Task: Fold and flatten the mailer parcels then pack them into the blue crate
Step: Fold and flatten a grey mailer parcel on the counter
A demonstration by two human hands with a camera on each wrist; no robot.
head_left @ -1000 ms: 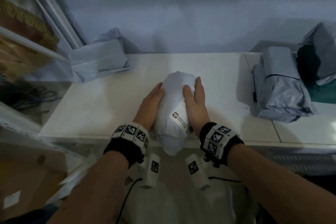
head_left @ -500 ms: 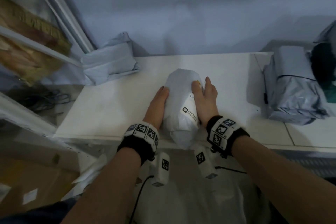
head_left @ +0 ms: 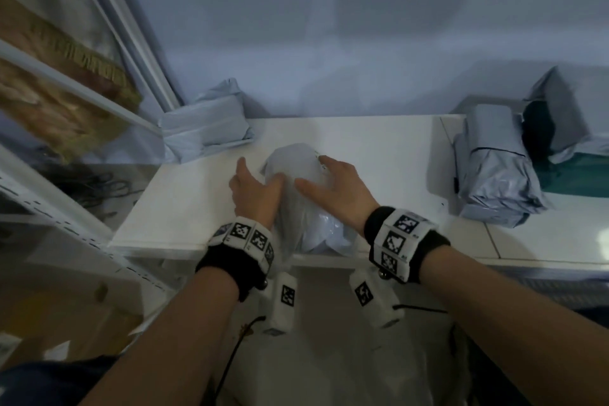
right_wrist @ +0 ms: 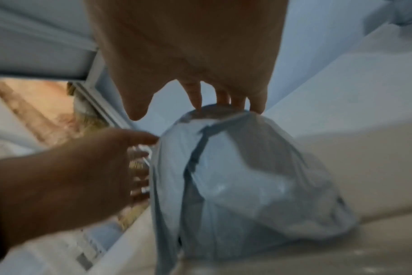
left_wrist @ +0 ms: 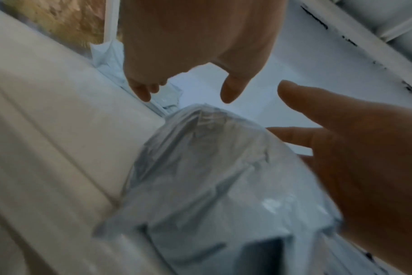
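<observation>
Lying on the white bench (head_left: pixel 379 148), close to the front: one puffy mailer parcel (head_left: pixel 296 175), with its near end poking out past the edge. Resting on it, one at each side: the left hand (head_left: pixel 253 194) and the right hand (head_left: pixel 336 188). Both open, fingers mostly straight, gripping nothing. Right fingertips (right_wrist: pixel 196 104) just touching the far end of the parcel.

Could slide off the front and drop to the floor, with no pinch on it and a good bit hanging past the edge. Could roll to one side too, being round and slippery-looking. Might puff back up after a soft press, with air likely trapped inside. Might split at a fold after a very hard push.

At the back left corner: one flat folded parcel (head_left: pixel 204 125), well apart from the hands. Far to the right: a pile of grey parcels (head_left: pixel 494 171). Behind that pile: a bit of something blue-green (head_left: pixel 576 175), maybe the blue crate, but too hidden to tell. Standing in the way of packing: that grey pile, right between the hands and the blue-green thing. Probably needs a lift up and over, not a push across.
</observation>
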